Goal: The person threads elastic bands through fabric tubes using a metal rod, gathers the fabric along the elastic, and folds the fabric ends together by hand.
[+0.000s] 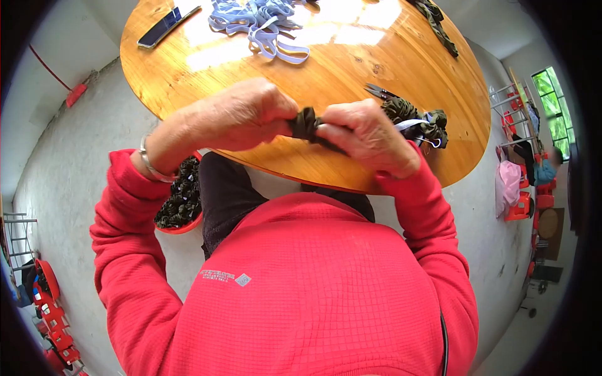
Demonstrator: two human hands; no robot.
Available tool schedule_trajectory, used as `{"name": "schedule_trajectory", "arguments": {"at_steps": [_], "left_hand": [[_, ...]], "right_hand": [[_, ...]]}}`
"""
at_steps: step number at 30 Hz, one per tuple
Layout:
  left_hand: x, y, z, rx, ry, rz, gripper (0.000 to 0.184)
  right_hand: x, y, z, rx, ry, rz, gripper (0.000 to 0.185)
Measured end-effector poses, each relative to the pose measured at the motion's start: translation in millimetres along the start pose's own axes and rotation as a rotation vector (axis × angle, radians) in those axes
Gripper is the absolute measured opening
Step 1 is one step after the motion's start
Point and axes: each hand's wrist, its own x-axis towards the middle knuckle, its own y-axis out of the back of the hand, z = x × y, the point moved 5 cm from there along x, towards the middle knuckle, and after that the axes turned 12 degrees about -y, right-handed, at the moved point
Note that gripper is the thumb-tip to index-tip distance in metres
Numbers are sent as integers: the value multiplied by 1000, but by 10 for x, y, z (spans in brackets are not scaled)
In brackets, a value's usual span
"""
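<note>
A dark olive scrunchie-like piece of gathered fabric (306, 124) is stretched between my two hands, just above the near edge of the table. My left hand (254, 113), with a bangle at its wrist, has its fingers closed around one end. The other end is pinched in my right hand (362, 133), and a bit of the cloth shows below those fingers. Just beyond my right hand lie bunched olive fabric pieces (401, 109) with a pale elastic strip (411, 123) among them. Black-handled thread snips (380, 92) rest beside that bunch.
On the round wooden table (219, 81) lie a heap of light-blue elastic bands (263, 25), a phone (160, 28) and another olive strip (439, 28). A red basin (179, 230) of dark gathered pieces stands on the floor at left. Red stools (519, 207) line the right wall.
</note>
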Motion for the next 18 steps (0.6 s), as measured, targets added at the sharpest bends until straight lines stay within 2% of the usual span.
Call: {"name": "schedule_trajectory", "arguments": {"at_steps": [1,2,5,6,8,10,11,14,15,16,18], "left_hand": [[35,-42,35,-8,-11,7,5],[35,-70,-5,-3,18,19,5],[52,-126,-91,-14,78,18,7],[70,-102,-70,-27,82,3,5],[118,-62,-43,-30,59,4,5],[206,-25,-26,-12,6,27,7],[231,52,54,10,13,-49,12],[114,250,74,-238,91,-12,18],[47,346,39,-387,92,-119,24],[-53,416,-48,-556,29,-71,24],[-267,536,-185,-684,84,42,26]], "right_hand": [[1,-46,-47,3,80,-5,14],[10,-49,-21,10,62,-25,14],[16,15,59,0,-5,-48,15],[-1,101,76,94,-113,-10,22],[-21,249,-95,-69,48,66,27],[10,192,-136,-185,96,-18,23],[22,180,-152,-244,121,-59,22],[23,351,-182,58,-51,-198,16],[-9,444,-127,65,-16,-141,11],[-65,534,-57,181,-102,-120,11],[-181,721,41,410,-276,-78,11]]}}
